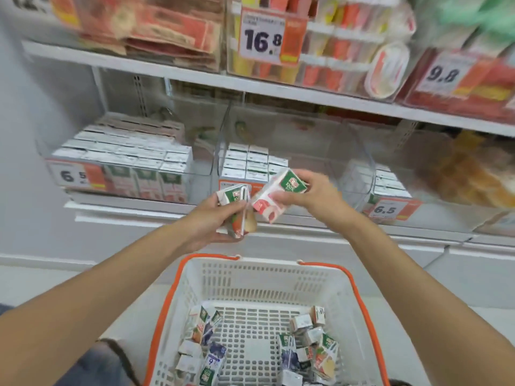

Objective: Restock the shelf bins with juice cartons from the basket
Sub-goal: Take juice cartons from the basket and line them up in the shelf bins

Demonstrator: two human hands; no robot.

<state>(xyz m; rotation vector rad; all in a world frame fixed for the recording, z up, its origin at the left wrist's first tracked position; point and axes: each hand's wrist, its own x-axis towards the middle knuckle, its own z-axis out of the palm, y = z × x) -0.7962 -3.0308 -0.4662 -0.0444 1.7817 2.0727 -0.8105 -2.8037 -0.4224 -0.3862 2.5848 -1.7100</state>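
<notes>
Head view: left hand [207, 222] grips one upright juice carton [234, 203]; right hand [316, 193] grips a second, tilted carton [274, 197], the two nearly touching, raised before the middle shelf bin [320, 160]. More cartons [312, 344] lie loose in the basket [264, 277] below.

The basket [264, 282] stands below and in front of the middle bin [250, 162]. Juice cartons [315, 346] lie along its left and right sides. Above it, the left hand [211, 221] holds the left carton [235, 207] just beside the right carton [278, 193] in the right hand [315, 190].
</notes>
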